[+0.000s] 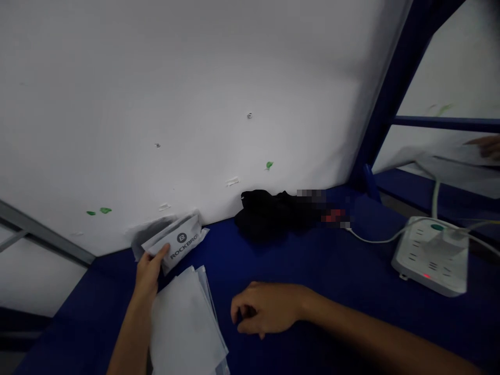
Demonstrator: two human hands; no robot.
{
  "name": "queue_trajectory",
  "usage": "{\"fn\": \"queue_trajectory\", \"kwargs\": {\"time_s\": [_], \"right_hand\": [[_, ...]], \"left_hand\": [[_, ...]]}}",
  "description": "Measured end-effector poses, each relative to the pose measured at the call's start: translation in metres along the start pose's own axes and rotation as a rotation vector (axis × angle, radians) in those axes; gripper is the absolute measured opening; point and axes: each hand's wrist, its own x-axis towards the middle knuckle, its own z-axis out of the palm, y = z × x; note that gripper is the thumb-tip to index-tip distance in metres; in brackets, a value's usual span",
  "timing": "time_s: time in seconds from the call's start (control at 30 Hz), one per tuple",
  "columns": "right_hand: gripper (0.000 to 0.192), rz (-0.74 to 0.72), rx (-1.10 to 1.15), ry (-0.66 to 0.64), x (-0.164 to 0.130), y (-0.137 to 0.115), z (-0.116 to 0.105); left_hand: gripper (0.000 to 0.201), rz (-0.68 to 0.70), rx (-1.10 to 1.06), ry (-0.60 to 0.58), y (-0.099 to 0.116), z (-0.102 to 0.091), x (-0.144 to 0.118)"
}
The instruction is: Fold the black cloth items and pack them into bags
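Note:
My left hand [148,271] is closed on a white plastic pouch [187,240] printed "ROCKBROS", its thumb on the printed face. The pouch leans near the wall at the back left, with more pale packets partly hidden behind it. Just in front of it lies a stack of frosted zip bags [185,323], flat on the blue surface and overlapping unevenly. My right hand [267,308] hovers over or rests on the blue surface to the right of that stack. Its fingers curl loosely, the thumb stands apart from them, and nothing shows between them.
Black cloth [269,216] lies bunched against the white wall [203,94]. At the right sits a white power strip [433,260] with a red light, plugs and cables. A blue metal frame [386,99] rises behind it; another person's hand [490,147] shows beyond.

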Motion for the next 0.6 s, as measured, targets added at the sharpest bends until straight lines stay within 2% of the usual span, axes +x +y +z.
{"fn": "queue_trajectory", "kwargs": {"time_s": [0.1,0.2,0.3,0.43,0.53,0.6], "right_hand": [[0.022,-0.037,-0.033,0.118,0.000,0.009,-0.010],[0.016,-0.039,-0.015,0.363,-0.001,0.017,-0.028],[0.025,-0.057,0.130,0.615,-0.005,0.017,-0.044],[0.028,-0.171,0.261,0.803,-0.009,0.012,-0.050],[0.027,-0.186,0.277,0.941,-0.008,0.014,-0.050],[0.026,-0.177,0.307,1.032,-0.007,0.020,-0.053]], "left_hand": [[0.050,-0.003,-0.106,-0.152,0.012,0.007,-0.013],[0.059,-0.006,-0.177,-0.248,0.025,0.010,-0.028],[0.062,-0.009,-0.254,-0.322,0.031,0.015,-0.044],[0.055,-0.022,-0.291,-0.502,0.026,0.026,-0.064],[0.048,-0.029,-0.272,-0.638,0.020,0.034,-0.073],[0.044,-0.016,-0.252,-0.681,0.018,0.037,-0.076]]}}
